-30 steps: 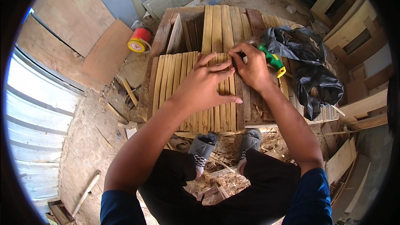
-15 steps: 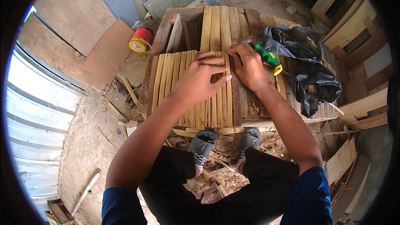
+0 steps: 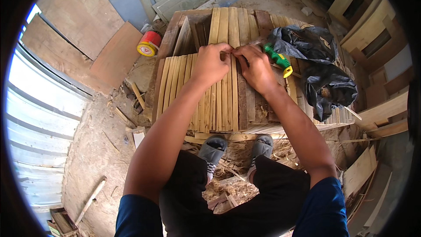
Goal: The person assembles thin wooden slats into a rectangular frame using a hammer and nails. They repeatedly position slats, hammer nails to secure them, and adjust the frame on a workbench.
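A panel of narrow pale wooden slats (image 3: 210, 105) lies side by side on a low wooden bench (image 3: 175, 22). My left hand (image 3: 211, 64) and my right hand (image 3: 255, 68) meet at the far end of the slats, fingertips pinched together on the top edge of one slat. What they pinch is too small to make out. A green-handled tool with a yellow end (image 3: 278, 59) lies just right of my right hand. Longer slats (image 3: 228, 22) lie beyond both hands.
A crumpled black plastic bag (image 3: 322, 68) sits on the right of the bench. A red and yellow tape roll (image 3: 148, 44) rests on the ground at the left, near plywood sheets (image 3: 83, 30). Corrugated metal (image 3: 35, 136) runs along the left. Wood offcuts and shavings litter the floor around my feet (image 3: 212, 149).
Both hands have slid away from me along the slats, from the middle of the panel up to its far end, staying close together.
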{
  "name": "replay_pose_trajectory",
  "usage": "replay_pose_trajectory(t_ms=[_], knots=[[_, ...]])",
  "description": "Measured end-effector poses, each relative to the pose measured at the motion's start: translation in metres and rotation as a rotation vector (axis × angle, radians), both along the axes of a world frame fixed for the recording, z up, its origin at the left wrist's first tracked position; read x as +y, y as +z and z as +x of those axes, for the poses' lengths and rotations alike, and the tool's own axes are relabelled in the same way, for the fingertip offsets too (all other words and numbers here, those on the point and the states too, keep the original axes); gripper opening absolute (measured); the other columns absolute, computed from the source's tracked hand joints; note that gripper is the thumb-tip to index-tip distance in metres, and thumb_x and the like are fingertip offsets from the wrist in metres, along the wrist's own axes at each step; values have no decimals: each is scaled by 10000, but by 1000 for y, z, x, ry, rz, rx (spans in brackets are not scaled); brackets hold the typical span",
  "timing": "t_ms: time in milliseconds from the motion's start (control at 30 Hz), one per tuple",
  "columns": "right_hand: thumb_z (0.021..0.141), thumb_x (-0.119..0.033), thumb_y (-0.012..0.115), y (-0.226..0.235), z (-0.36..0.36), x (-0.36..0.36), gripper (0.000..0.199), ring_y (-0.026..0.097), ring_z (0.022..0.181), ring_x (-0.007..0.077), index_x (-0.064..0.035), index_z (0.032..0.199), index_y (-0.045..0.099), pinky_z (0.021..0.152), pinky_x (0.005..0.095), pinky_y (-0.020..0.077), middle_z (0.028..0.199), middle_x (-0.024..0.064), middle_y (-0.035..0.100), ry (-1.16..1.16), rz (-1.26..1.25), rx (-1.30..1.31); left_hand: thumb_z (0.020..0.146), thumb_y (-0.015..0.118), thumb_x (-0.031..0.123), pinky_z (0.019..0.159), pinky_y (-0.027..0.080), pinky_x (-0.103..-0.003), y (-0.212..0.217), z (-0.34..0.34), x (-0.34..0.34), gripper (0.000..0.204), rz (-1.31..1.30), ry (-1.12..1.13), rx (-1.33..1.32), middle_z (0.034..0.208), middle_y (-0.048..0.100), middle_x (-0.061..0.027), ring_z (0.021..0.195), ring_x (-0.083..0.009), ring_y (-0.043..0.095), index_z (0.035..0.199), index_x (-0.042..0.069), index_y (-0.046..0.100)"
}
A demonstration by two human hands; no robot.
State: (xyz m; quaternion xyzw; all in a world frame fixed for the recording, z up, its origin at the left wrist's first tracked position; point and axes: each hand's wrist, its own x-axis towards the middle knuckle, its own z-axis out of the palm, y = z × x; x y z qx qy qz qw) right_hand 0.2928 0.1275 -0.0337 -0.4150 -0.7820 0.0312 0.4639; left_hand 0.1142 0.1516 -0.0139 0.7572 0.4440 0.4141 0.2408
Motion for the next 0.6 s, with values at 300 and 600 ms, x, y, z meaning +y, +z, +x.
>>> replay_pose_trajectory(t_ms=[300, 600], knots=[[777, 184, 601, -1, 2, -2, 381, 668, 1086, 447, 26, 1108, 706, 969, 489, 546, 1123, 218, 719, -25, -62, -21, 911, 806, 203, 826, 571, -359, 1, -5, -2, 223, -111, 31, 17, 967, 792, -192, 856, -275, 776, 1071, 48, 820], [829, 155, 633, 2, 2, -4, 289, 690, 1047, 431, 13, 1065, 722, 925, 480, 559, 1088, 192, 736, 30, 24, 2, 884, 844, 188, 764, 574, -363, 4, -1, -4, 201, -106, 49, -30, 884, 774, -201, 752, -307, 753, 1006, 31, 820]])
